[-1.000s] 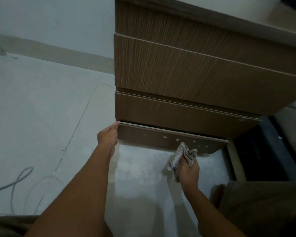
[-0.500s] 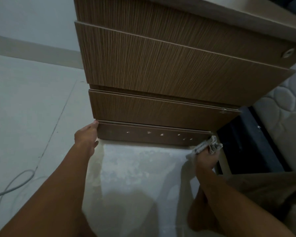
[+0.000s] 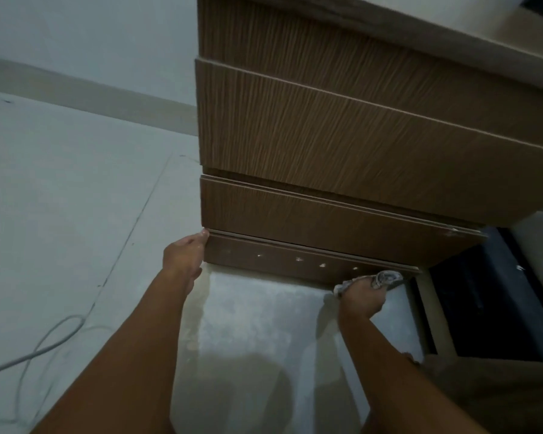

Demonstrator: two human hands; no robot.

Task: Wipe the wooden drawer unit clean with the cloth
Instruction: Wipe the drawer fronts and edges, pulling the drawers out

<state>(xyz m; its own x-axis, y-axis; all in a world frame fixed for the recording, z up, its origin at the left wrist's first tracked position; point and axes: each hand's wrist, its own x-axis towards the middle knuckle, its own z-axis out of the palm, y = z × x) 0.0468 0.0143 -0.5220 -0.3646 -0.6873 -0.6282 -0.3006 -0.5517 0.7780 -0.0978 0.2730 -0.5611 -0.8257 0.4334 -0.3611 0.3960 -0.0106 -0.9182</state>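
Right hand grip bunched around cloth, pressed at plinth's 3 o'clock end of drawer unit. Plinth runs 9-to-3. Left hand, fingers flat, braces 9 o'clock corner.

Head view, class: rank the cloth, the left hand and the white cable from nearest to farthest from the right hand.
1. cloth: bunched in the right hand against the plinth's right end.
2. left hand: at the plinth's left corner.
3. white cable: on the floor, far left.
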